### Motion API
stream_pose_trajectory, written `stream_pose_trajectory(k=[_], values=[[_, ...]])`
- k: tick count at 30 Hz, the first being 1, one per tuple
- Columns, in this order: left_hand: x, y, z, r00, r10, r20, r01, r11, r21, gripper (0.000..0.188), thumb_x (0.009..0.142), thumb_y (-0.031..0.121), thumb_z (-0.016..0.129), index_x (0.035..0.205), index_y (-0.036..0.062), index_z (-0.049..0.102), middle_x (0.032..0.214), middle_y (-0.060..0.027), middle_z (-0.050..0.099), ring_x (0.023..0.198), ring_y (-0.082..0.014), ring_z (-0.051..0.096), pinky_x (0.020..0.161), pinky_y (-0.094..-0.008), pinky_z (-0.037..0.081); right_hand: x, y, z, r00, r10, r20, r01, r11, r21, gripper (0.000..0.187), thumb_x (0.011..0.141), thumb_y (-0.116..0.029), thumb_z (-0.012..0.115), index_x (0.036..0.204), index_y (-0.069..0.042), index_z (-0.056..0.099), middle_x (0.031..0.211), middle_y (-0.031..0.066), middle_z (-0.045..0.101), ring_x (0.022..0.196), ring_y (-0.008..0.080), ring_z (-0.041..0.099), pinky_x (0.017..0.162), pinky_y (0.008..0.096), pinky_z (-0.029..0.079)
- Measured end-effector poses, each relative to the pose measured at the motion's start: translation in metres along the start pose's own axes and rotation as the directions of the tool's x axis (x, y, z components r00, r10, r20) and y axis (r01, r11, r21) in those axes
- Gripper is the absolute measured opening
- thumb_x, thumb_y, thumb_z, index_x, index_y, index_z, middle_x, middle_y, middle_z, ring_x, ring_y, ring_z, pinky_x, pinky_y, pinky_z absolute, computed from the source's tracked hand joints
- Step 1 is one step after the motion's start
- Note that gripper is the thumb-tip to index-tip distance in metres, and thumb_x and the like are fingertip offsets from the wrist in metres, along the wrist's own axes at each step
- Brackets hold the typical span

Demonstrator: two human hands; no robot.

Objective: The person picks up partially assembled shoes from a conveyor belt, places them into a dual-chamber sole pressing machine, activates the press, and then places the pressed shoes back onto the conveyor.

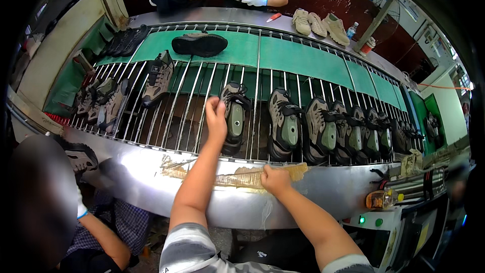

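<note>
Over the metal roller rack, my left hand (216,120) is raised with its fingers stretched out, right beside a grey-and-black shoe (235,116) with a green shoe last in it. Whether the fingertips touch that shoe is hard to make out. My right hand (276,179) is closed above the taped metal edge (242,178); anything inside its fingers is hidden. Just beyond it, a second shoe (284,124) with a green last stands on the rods, toe pointing away.
Several similar shoes (348,131) line the rack on the right. Another shoe (159,78) stands left of centre. A black-soled shoe (199,44) lies on the green belt (303,58). Two gloved people work across the rack; another sits at lower left. A bottle (381,198) lies at right.
</note>
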State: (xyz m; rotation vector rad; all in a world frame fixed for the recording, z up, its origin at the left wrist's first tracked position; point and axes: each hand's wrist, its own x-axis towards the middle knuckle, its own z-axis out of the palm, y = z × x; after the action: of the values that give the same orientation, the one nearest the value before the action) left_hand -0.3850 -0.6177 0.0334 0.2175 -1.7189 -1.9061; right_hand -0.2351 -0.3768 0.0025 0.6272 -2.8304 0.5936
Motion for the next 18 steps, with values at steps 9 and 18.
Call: stream_pose_trajectory(k=[9,18], values=[[0.255,-0.081,0.041,0.963,0.237,0.129,-0.224,0.437,0.871,0.081,0.072,0.036,0.071,0.141,0.0082,0.040,0.149,-0.0159,0.036,0.134,-0.0359,0.037,0.106,-0.0475,0.037,0.031,0.004,0.001,0.989,-0.133,0.071,0.127,0.989,0.076,0.011,0.070,-0.019,0.064,0.069,-0.012,0.055,0.053,0.0075,0.056,0.048,0.0273,0.058,0.047,0.0405,0.047],[0.339,-0.077,0.100,0.925,-0.271,0.266,-0.313,-0.144,0.939,0.095,0.072,0.043,0.068,0.153,0.0240,0.021,0.160,-0.0008,0.020,0.147,-0.0314,0.017,0.116,-0.0520,0.020,0.037,0.007,-0.004,0.990,-0.102,0.098,0.085,0.982,0.168,0.019,0.075,-0.023,0.064,0.068,-0.011,0.051,0.050,0.0082,0.053,0.045,0.0292,0.056,0.046,0.0428,0.046]])
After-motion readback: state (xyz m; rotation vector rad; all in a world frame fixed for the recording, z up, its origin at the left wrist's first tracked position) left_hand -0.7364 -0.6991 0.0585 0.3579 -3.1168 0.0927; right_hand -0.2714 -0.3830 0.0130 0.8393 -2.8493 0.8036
